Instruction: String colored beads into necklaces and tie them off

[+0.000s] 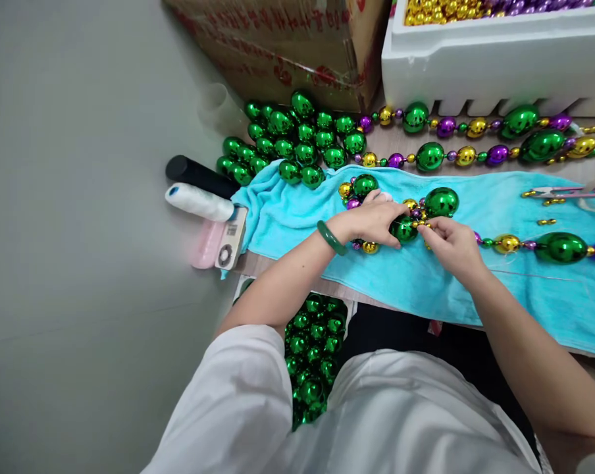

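Observation:
My left hand (374,220), with a green bangle (331,238) on the wrist, lies curled over a shiny green bead (404,230) on a turquoise towel (499,276). My right hand (450,245) is pinched on small gold beads beside that green bead. A bead strand (561,247) of green, gold and purple beads runs right from my right hand across the towel. More beads (441,201) cluster just behind my hands.
A pile of loose green beads (297,141) lies at the table's far left. Two finished strands (465,141) lie behind the towel. A white foam box (495,59) holds gold and purple beads. A cardboard box (287,46), thread spools (199,201) and scissors (567,192) are nearby. A bag of green beads (314,355) sits in my lap.

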